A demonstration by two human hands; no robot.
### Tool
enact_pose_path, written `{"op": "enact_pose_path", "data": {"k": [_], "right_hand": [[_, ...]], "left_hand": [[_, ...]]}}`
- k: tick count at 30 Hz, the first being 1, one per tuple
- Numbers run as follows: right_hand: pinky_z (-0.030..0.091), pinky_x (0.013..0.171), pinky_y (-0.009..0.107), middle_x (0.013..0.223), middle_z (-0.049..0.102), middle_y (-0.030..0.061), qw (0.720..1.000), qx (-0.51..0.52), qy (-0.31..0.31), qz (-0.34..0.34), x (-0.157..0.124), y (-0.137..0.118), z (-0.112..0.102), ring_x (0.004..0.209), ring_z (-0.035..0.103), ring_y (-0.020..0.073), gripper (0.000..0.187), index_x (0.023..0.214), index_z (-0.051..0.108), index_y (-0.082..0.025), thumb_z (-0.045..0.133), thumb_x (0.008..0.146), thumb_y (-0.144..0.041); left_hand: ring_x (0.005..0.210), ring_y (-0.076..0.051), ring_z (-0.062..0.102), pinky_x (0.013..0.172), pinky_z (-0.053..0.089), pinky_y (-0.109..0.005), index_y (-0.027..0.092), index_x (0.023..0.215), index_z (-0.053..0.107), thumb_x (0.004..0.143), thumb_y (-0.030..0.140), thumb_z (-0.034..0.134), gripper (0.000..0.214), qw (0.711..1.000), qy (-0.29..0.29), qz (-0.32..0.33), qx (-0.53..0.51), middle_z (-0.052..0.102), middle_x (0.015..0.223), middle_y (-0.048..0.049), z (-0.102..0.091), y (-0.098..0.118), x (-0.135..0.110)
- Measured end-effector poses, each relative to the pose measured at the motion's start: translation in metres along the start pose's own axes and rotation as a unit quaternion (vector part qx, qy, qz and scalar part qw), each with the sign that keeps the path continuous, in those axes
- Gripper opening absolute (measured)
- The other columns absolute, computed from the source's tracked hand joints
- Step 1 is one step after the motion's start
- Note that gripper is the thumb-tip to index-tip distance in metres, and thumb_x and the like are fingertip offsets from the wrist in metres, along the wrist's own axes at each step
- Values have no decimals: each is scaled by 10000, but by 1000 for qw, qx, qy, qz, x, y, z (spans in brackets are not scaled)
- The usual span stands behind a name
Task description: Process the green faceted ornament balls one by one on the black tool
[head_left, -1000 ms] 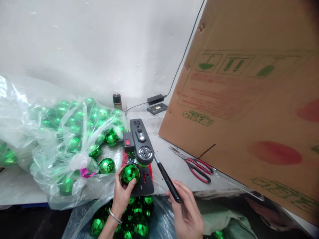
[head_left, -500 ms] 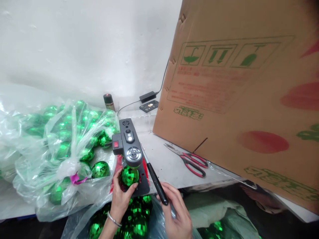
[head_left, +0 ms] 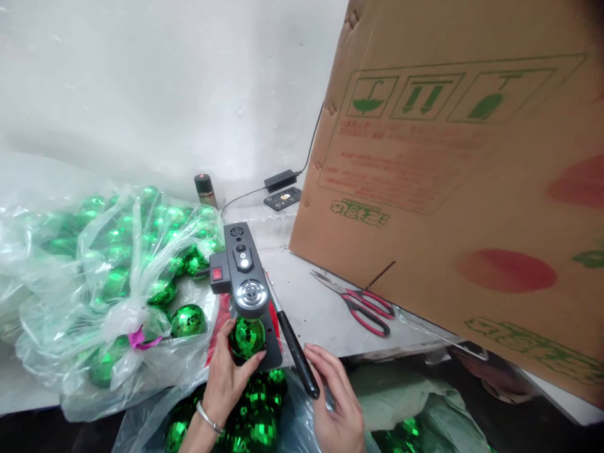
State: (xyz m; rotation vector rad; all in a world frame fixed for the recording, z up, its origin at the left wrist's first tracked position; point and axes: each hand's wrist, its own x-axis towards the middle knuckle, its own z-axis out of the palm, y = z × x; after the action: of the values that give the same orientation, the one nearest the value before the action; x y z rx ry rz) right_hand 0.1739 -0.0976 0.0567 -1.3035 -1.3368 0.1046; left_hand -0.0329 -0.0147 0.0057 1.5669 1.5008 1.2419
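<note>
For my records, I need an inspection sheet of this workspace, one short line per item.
Surface: pale tabletop, with green balls and clear plastic at left.
Work items: faceted green ball below the front end of the black machine.
Clutter: scissors beside the carton; bottle near the wall.
Hands: left hand holds the ball; right hand is at the black handle, grip unclear.
Cables: black cord rises from the adapter toward the carton's edge.
Surroundings: white wall behind, carton at right.

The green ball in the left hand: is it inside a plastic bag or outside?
Outside: the left hand holds the green ball at the front end of the black device, with no plastic over it.
</note>
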Motion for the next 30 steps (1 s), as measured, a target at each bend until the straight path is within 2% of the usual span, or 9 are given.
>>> {"op": "enact_pose_path", "data": {"k": [4, 9, 12, 16, 17, 19, 23, 26, 30], "right_hand": [[727, 821, 316, 1105, 869, 109, 1000, -10, -1, -5, 0, -1, -1, 983, 870, 245, 263, 1187, 874, -254, 628, 1141, -335], [727, 776, 303, 1171, 861, 124, 999, -15, -5, -28, 4, -2, -1, 979, 867, 243, 260, 1301, 835, -243, 644, 1125, -261], [727, 734, 310, 1291, 821, 166, 997, -10, -1, -78, 16, -12, 2, 944, 844, 229, 399, 1512, 717, -222, 671, 1119, -269], [725, 705, 312, 1346, 779, 194, 986, 21, 25, -162, 47, -38, 10, 1166, 813, 274, 587, 1647, 598, -205, 700, 1124, -454], [707, 654, 297, 1322, 788, 191, 984, 32, 32, -170, 56, -45, 12, 1182, 809, 277, 581, 1627, 617, -198, 679, 1132, -496], [651, 554, 271, 1243, 819, 177, 981, 54, 32, -182, 71, -58, 17, 1060, 828, 251, 491, 1517, 697, -179, 630, 1155, -505], [614, 566, 257, 939, 822, 78, 977, 92, 11, -194, 87, -68, 28, 733, 775, 164, 244, 1115, 775, -182, 570, 1181, -296], [555, 586, 254, 764, 710, 3, 980, 112, 27, -162, 83, -65, 38, 638, 695, 130, 367, 849, 647, -216, 498, 1184, -216], [500, 616, 270, 757, 657, -20, 981, 133, 64, -130, 71, -56, 49, 591, 593, 108, 419, 781, 562, -228, 473, 1190, -230]], "left_hand": [[1381, -456, 727, 1220, 562, -703, 227, 1356, 652, 789, 457, 889, 656, 999, -27, 25, 18, 767, 1395, -189, 7, 7, 8], [1352, -458, 741, 1224, 556, -707, 228, 1390, 617, 691, 461, 941, 804, 999, -30, -20, -9, 756, 1414, -188, 24, -9, 12], [1339, -450, 750, 1208, 569, -703, 219, 1410, 599, 683, 482, 955, 851, 999, -28, -27, -24, 752, 1412, -180, 29, -19, 9], [1384, -437, 734, 1233, 556, -687, 207, 1454, 589, 739, 476, 951, 845, 999, -42, 2, -34, 741, 1442, -183, 30, -26, 5], [1398, -438, 728, 1240, 551, -688, 204, 1467, 583, 751, 472, 950, 848, 998, -43, 8, -35, 737, 1455, -189, 30, -27, 4], [1414, -443, 724, 1244, 550, -693, 201, 1484, 578, 774, 464, 946, 843, 998, -47, 19, -34, 732, 1475, -201, 31, -30, 3], [1426, -459, 723, 1226, 571, -697, 194, 1498, 584, 799, 449, 941, 826, 997, -49, 47, -27, 730, 1500, -226, 35, -34, 0], [1439, -468, 720, 1212, 589, -695, 194, 1503, 589, 791, 412, 949, 827, 997, -42, 69, -19, 730, 1518, -234, 38, -36, -2], [1419, -460, 736, 1190, 614, -682, 195, 1504, 589, 776, 346, 952, 827, 996, -33, 77, -10, 741, 1508, -230, 42, -38, -5]]}}
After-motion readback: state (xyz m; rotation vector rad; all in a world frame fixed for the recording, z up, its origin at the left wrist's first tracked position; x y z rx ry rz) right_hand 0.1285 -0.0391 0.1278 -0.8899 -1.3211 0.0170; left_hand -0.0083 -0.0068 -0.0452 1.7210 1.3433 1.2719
